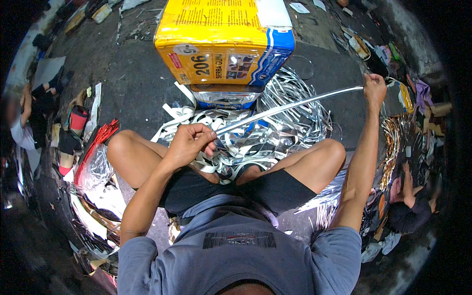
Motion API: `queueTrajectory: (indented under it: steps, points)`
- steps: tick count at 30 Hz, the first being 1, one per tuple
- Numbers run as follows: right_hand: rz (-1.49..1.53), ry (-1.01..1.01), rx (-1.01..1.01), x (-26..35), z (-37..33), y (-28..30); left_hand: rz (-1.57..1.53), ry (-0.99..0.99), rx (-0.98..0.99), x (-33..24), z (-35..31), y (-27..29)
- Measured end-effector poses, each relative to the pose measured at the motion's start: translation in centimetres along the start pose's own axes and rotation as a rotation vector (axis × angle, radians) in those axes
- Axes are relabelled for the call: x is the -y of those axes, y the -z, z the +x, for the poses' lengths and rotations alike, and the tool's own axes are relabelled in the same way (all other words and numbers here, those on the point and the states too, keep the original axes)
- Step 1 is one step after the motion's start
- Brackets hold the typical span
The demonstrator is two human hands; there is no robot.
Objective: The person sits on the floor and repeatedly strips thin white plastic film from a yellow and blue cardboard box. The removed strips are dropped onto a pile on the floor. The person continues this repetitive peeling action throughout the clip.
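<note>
A shiny silver strip is stretched between my two hands, slanting up to the right above my lap. My left hand pinches its lower end near my left knee. Out to the far right, my right hand grips the other end with curled fingers. Below the strip lies a tangle of white and silver strips between my folded legs. Behind it, a looser bundle of thin silver strips spreads to the right. A yellow and blue printed tin stands just beyond the tangle, on a darker base.
Red strips and clear plastic lie by my left knee. Copper-coloured strips are at the right, and pale thin strips beside my right thigh. Scraps litter both sides. One person sits far left, another far right.
</note>
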State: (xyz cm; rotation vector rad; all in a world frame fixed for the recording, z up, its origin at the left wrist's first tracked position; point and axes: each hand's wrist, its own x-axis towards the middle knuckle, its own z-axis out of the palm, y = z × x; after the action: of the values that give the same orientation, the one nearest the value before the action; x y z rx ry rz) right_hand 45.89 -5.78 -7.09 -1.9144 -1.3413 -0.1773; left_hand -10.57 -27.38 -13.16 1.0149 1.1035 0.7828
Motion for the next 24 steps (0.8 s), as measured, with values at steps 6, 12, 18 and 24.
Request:
queueTrajectory:
  steps: [6, 12, 18, 24]
  points:
    - [-0.007, -0.043, 0.004, 0.0, 0.6, 0.2, 0.139, 0.003, -0.053, 0.9, 0.2, -1.1]
    - [-0.063, -0.014, -0.132, 0.7, 3.6, 1.4, 0.199, -0.056, -0.079, 2.4, 1.9, -2.3]
    - [-0.035, -0.092, -0.321, 5.5, 8.1, 2.8, 0.512, -0.215, 0.039, 9.7, 8.2, -6.3]
    - [0.186, 0.258, 0.251, 12.2, 0.2, 2.2, 1.471, 0.124, 0.502, 15.4, 9.0, -7.2]
